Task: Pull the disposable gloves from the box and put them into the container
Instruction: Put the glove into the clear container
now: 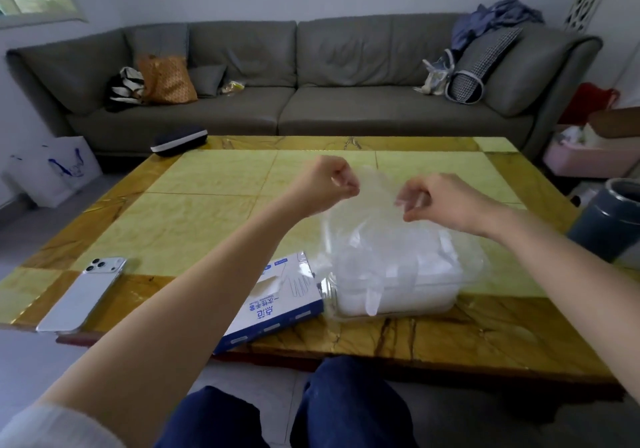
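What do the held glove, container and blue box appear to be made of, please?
Thin see-through glove: filmy plastic, crinkled, table shows through. Clear rectangular container: rigid glossy plastic, contents visible. Blue-and-white flat box: printed cardboard, probably; sharp folded edges.

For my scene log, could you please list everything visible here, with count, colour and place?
glove: one, clear, held between both hands above container
container: one, clear, on table, right of box
pile of gloves: one, whitish, inside container
box: one, blue and white, near table edge
phone: one, silver, face down, table's near left
case: one, dark blue, table's far left corner
table: one, yellow-brown
sofa: one, grey, behind table
tote bag: one, orange-brown, on sofa's left
bin: one, blue-grey, right of table
left hand: one, bare, pinching glove
right hand: one, bare, pinching glove
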The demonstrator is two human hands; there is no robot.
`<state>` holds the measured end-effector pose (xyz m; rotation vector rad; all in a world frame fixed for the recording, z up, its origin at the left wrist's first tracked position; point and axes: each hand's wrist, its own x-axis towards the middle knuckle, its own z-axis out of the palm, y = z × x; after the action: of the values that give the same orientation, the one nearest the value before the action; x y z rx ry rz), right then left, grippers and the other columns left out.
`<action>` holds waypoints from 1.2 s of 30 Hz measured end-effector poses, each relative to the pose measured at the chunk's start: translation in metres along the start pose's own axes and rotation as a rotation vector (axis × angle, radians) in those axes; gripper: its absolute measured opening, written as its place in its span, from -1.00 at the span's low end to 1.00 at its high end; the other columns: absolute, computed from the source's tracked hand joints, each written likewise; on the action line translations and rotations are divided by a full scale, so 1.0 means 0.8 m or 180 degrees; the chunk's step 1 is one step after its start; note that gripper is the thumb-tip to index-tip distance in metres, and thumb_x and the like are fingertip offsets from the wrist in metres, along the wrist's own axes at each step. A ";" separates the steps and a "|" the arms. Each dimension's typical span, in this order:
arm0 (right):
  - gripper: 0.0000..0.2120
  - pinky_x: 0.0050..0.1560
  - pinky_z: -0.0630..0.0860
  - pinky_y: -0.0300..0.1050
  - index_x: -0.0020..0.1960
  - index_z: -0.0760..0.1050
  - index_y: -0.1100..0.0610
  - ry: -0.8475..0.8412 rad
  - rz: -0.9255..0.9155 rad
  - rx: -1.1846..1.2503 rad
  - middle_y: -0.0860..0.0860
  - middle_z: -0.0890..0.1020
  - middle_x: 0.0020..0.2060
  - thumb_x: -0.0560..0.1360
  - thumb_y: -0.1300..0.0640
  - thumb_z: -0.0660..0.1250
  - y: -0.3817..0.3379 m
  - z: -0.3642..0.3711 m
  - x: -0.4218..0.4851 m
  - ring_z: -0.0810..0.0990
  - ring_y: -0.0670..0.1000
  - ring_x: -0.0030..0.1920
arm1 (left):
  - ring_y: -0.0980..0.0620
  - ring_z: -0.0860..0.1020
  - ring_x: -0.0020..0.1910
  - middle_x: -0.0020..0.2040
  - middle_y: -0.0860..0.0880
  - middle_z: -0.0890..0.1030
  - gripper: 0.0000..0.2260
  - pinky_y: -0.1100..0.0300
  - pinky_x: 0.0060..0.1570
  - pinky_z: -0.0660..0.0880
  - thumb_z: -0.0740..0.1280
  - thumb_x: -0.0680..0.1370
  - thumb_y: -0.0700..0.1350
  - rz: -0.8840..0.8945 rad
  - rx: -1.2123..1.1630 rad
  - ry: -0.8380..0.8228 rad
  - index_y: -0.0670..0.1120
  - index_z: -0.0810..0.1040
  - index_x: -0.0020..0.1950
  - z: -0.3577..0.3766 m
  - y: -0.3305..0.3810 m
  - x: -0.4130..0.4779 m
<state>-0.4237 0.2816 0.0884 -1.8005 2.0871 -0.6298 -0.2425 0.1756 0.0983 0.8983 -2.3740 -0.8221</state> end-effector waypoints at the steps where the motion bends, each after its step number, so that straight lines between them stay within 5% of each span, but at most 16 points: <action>1: -0.80 -0.20 0.43 -0.27 0.00 0.52 0.00 0.0240 -0.0010 0.0012 -0.13 0.60 -0.14 0.43 0.19 0.45 0.006 -0.007 0.001 0.53 -0.15 -0.18 | 0.22 0.42 -0.33 -0.31 0.09 0.49 -0.88 0.43 -0.34 0.33 0.38 0.48 -0.23 0.0065 0.0033 0.0221 -0.11 0.50 -0.23 0.002 0.007 0.007; 5: -0.81 -0.10 0.51 -0.06 0.01 0.56 0.09 0.1358 -0.0318 -0.0090 -0.07 0.58 -0.17 0.43 0.27 0.43 0.022 -0.020 0.002 0.58 0.04 -0.17 | 0.16 0.51 -0.17 -0.21 0.08 0.56 -0.94 0.43 -0.14 0.39 0.38 0.46 -0.22 0.0437 -0.0136 0.0959 -0.11 0.53 -0.17 0.007 0.031 0.019; 11: -0.83 0.00 0.33 -0.40 -0.08 0.58 0.17 0.2289 -0.1234 -0.0625 -0.10 0.53 -0.21 0.41 0.40 0.38 0.031 -0.011 -0.018 0.36 -0.18 -0.20 | 0.04 0.48 0.10 0.04 -0.02 0.53 -0.76 0.21 0.14 0.36 0.36 0.46 -0.28 0.0368 -0.0216 0.0793 0.03 0.46 -0.28 0.020 0.005 0.012; 16: -0.76 -0.07 0.48 -0.32 -0.01 0.58 0.12 0.1068 -0.1316 -0.0924 -0.05 0.61 -0.09 0.42 0.39 0.37 0.036 0.038 -0.038 0.49 -0.15 -0.07 | -0.04 0.40 0.18 0.11 -0.07 0.51 -0.73 0.14 0.18 0.29 0.35 0.47 -0.28 -0.0044 0.0344 0.0257 0.06 0.46 -0.31 0.044 -0.041 0.006; 20: -0.73 0.08 0.41 -0.22 0.15 0.50 0.04 -0.0066 -0.0710 -0.0903 -0.11 0.51 0.10 0.53 0.32 0.25 0.042 0.072 -0.031 0.44 -0.10 0.18 | -0.05 0.36 0.20 0.12 -0.06 0.49 -0.80 0.15 0.17 0.22 0.31 0.49 -0.29 -0.0106 0.0902 -0.0141 -0.01 0.56 -0.24 0.061 -0.059 0.005; 27: -0.72 -0.06 0.30 -0.29 0.20 0.49 0.05 -0.0968 0.0061 -0.0383 -0.07 0.50 0.16 0.54 0.28 0.27 0.046 0.086 -0.002 0.40 -0.20 -0.17 | -0.02 0.26 0.32 0.21 0.03 0.48 -0.76 -0.15 0.39 -0.01 0.26 0.50 -0.25 -0.0019 0.2079 -0.0769 0.00 0.67 -0.18 0.079 -0.058 0.012; 30: -0.71 -0.11 0.33 -0.32 0.24 0.47 0.04 -0.1526 0.0147 -0.0195 -0.09 0.52 0.15 0.53 0.08 0.33 0.045 0.082 0.008 0.44 -0.19 -0.11 | -0.02 0.33 0.23 0.10 0.02 0.52 -0.79 -0.04 0.37 0.09 0.24 0.54 -0.22 0.0324 0.2278 -0.0350 -0.06 0.64 -0.18 0.083 -0.051 0.014; 33: -0.73 -0.09 0.51 -0.29 0.14 0.53 0.06 -0.1652 0.0205 0.0405 -0.07 0.61 0.00 0.55 -0.07 0.27 0.040 0.080 0.013 0.56 -0.17 -0.12 | -0.03 0.40 0.08 0.02 -0.02 0.52 -0.79 0.18 0.05 0.27 0.19 0.58 -0.21 0.0706 0.2077 -0.0004 -0.09 0.62 -0.09 0.098 -0.043 0.015; 36: -0.83 -0.19 0.55 -0.31 -0.01 0.57 0.17 -0.1027 0.0147 0.0840 0.01 0.63 -0.13 0.57 0.10 0.28 0.040 0.084 0.018 0.60 -0.18 -0.21 | -0.04 0.46 0.08 0.06 -0.04 0.49 -0.77 0.17 -0.12 0.30 0.17 0.57 -0.21 0.0457 0.2107 -0.0608 -0.06 0.58 0.10 0.124 -0.040 0.018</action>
<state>-0.4192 0.2624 0.0148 -1.5828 1.7390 -0.5328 -0.2981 0.1824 0.0097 0.8942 -2.8979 -0.0453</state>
